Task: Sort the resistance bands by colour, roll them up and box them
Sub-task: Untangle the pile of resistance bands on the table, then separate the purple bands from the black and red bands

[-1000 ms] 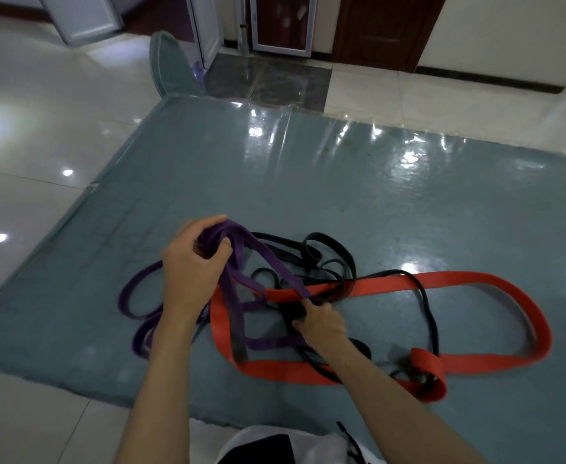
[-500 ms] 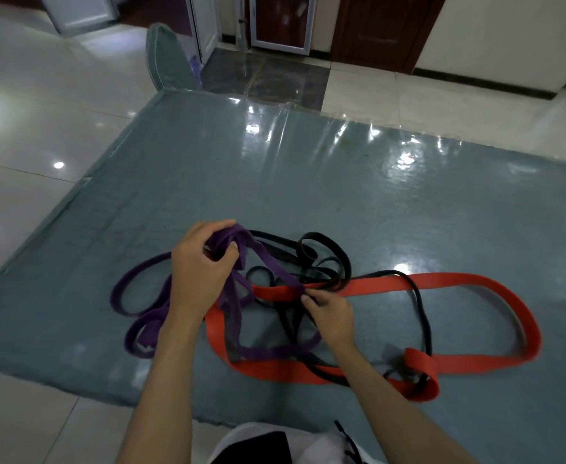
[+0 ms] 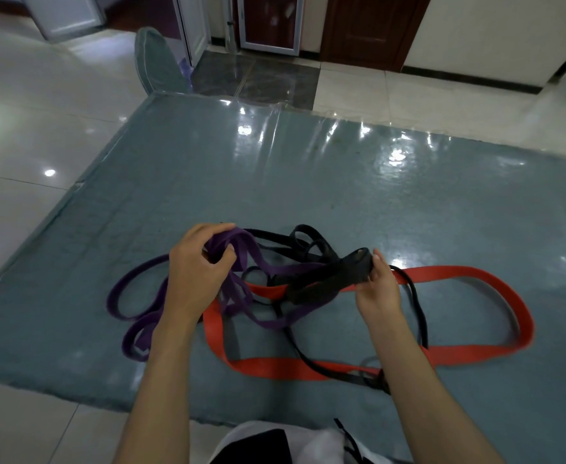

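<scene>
**Untangling stage: purple in my left hand, wide black in my right**

Lower centre of the frame: my lap, white and black cloth [image 3: 274,443], at the near edge of the grey-green mat [image 3: 341,182]. Both forearms reach up from the bottom.

Mid frame, left: my left hand [image 3: 198,277] is curled round a bunch of purple band [image 3: 268,267] loops, thumb closed over them, the bunch lifted off the mat. More purple trails in loops to the lower left and runs under the red.

Mid frame, right: my right hand [image 3: 377,283] pinches the end fold of a wide black band [image 3: 325,279], thumb on the near side, fingers behind, holding it raised. It runs left into the knot at centre.

Flat on the mat: the red band [image 3: 495,279], one long loop sweeping to the right edge and back along the bottom. A thin black band [image 3: 418,309] crosses it in several places; more black loops sit behind the knot.

Judgement: sorting is barely begun. The colours cross each other at centre; nothing is rolled. No box in view.

Next move, as I read it: draw the hands apart slowly to free black from purple, watching where purple passes under red so it doesn't cinch.

Far: glossy tiled floor [image 3: 33,135], a dark wooden door [image 3: 375,25] top centre.
</scene>
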A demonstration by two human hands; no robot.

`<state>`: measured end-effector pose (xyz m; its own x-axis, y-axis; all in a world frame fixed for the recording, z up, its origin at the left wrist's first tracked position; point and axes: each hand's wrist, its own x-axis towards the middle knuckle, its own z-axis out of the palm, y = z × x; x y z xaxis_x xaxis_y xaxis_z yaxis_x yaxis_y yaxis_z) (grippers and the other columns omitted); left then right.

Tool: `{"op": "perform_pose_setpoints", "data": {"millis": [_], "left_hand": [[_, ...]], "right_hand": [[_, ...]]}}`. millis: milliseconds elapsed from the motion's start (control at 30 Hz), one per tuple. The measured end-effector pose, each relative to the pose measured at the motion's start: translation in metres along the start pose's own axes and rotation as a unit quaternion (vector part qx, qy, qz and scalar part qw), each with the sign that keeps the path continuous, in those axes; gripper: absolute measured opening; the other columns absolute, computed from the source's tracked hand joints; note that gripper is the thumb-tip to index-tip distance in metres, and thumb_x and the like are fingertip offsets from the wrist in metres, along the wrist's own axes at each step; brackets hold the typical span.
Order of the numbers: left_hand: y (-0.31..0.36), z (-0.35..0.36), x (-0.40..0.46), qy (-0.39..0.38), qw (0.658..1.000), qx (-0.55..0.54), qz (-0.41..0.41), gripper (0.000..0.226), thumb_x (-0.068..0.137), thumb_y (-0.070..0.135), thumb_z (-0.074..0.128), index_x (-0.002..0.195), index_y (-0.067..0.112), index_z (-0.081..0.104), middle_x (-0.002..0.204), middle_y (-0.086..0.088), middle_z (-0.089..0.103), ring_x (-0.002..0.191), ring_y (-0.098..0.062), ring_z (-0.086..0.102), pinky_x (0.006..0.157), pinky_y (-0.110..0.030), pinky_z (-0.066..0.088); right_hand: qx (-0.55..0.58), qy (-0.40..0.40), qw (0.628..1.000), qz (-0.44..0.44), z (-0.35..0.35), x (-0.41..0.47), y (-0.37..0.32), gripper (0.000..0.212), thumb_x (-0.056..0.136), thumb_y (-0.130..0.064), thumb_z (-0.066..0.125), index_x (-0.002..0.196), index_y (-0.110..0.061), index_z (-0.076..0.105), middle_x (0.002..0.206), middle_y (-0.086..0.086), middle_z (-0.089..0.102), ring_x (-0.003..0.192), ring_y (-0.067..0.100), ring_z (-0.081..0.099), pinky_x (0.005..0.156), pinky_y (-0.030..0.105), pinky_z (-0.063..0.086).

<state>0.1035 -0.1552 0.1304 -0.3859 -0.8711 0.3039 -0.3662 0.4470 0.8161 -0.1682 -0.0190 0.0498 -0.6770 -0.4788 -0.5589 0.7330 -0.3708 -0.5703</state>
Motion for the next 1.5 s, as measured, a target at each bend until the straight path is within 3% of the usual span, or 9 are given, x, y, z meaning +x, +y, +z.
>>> {"op": "perform_pose_setpoints", "data": {"millis": [100, 267, 467, 700, 867, 1000, 1067, 1200, 1500], "left_hand": [[-0.003, -0.007, 0.001, 0.051, 0.999, 0.015, 0.006, 0.030, 0.091, 0.007, 0.073, 0.118, 0.020, 0.074, 0.107, 0.010, 0.068, 0.095, -0.005, 0.066, 0.085, -0.023, 0.055], [-0.010, -0.031, 0.005, 0.169, 0.985, 0.002, -0.014, 0.030, 0.092, 0.007, 0.072, 0.120, 0.018, 0.073, 0.114, 0.000, 0.067, 0.092, -0.006, 0.067, 0.083, -0.017, 0.055], [-0.004, -0.071, 0.008, 0.295, 0.955, 0.034, 0.022, 0.023, 0.091, 0.009, 0.069, 0.112, 0.010, 0.075, 0.115, -0.005, 0.061, 0.100, -0.017, 0.064, 0.079, -0.017, 0.053], [-0.058, -0.126, 0.037, 0.440, 0.897, -0.009, -0.032, 0.027, 0.085, 0.019, 0.070, 0.106, 0.034, 0.076, 0.114, -0.007, 0.073, 0.093, -0.016, 0.071, 0.074, -0.036, 0.059], [-0.065, -0.091, 0.030, 0.290, 0.953, 0.087, -0.014, 0.028, 0.085, 0.014, 0.072, 0.109, 0.028, 0.074, 0.110, -0.007, 0.066, 0.091, -0.018, 0.065, 0.080, -0.027, 0.055], [-0.113, -0.029, 0.011, 0.067, 0.986, 0.145, -0.048, 0.025, 0.087, 0.014, 0.076, 0.112, 0.015, 0.075, 0.115, -0.012, 0.067, 0.102, -0.028, 0.063, 0.096, -0.033, 0.049], [-0.143, 0.008, -0.015, -0.061, 0.980, 0.125, -0.144, 0.056, 0.084, 0.046, 0.072, 0.132, 0.018, 0.067, 0.140, -0.013, 0.059, 0.128, -0.032, 0.056, 0.110, -0.045, 0.044], [-0.185, 0.055, -0.057, -0.232, 0.913, 0.236, -0.238, 0.131, 0.071, 0.080, 0.074, 0.165, 0.031, -0.002, 0.174, 0.010, -0.008, 0.161, -0.021, -0.002, 0.123, -0.062, 0.015], [-0.202, 0.028, -0.044, -0.053, 0.911, 0.332, -0.238, 0.083, 0.094, 0.060, 0.063, 0.160, 0.020, 0.032, 0.169, -0.007, 0.029, 0.155, -0.036, 0.021, 0.112, -0.074, 0.025]], "right_hand": [[0.046, -0.002, 0.998, 0.038, -0.007, -0.004, -0.009, 0.008, 0.103, -0.013, 0.058, 0.109, -0.012, 0.064, 0.083, 0.004, 0.073, 0.075, 0.015, 0.076, 0.068, 0.029, 0.062], [-0.012, 0.001, 1.000, 0.005, -0.019, 0.003, -0.013, 0.044, 0.100, 0.001, 0.052, 0.141, -0.016, 0.050, 0.121, 0.015, 0.066, 0.107, 0.026, 0.068, 0.105, 0.042, 0.052], [-0.249, 0.047, 0.967, -0.042, -0.039, 0.010, -0.020, 0.037, 0.095, 0.003, 0.055, 0.124, -0.014, 0.070, 0.110, 0.014, 0.072, 0.097, 0.023, 0.068, 0.084, 0.031, 0.056], [-0.536, -0.019, 0.837, -0.105, -0.055, 0.010, -0.002, 0.026, 0.098, -0.005, 0.056, 0.114, -0.017, 0.073, 0.106, 0.004, 0.073, 0.097, 0.018, 0.069, 0.076, 0.024, 0.051], [-0.606, -0.078, 0.788, -0.069, -0.065, 0.013, 0.024, 0.019, 0.097, -0.009, 0.065, 0.109, -0.022, 0.072, 0.107, 0.000, 0.071, 0.096, 0.011, 0.067, 0.085, 0.030, 0.056], [-0.616, -0.111, 0.778, -0.042, -0.066, 0.008, 0.036, 0.013, 0.099, -0.012, 0.065, 0.107, -0.021, 0.069, 0.100, -0.003, 0.066, 0.088, 0.008, 0.063, 0.067, 0.018, 0.048], [-0.613, -0.127, 0.780, 0.002, -0.069, 0.005, 0.041, 0.011, 0.100, -0.014, 0.065, 0.110, -0.018, 0.068, 0.098, 0.001, 0.066, 0.081, 0.011, 0.065, 0.061, 0.018, 0.050], [-0.633, -0.156, 0.754, 0.083, -0.081, 0.003, 0.044, 0.017, 0.101, -0.023, 0.065, 0.118, -0.020, 0.065, 0.107, 0.008, 0.069, 0.083, 0.016, 0.068, 0.067, 0.020, 0.051], [-0.701, -0.186, 0.687, 0.043, -0.101, 0.006, 0.046, 0.034, 0.098, -0.022, 0.069, 0.132, -0.016, 0.064, 0.113, 0.008, 0.073, 0.095, 0.015, 0.070, 0.075, 0.015, 0.053]]}}
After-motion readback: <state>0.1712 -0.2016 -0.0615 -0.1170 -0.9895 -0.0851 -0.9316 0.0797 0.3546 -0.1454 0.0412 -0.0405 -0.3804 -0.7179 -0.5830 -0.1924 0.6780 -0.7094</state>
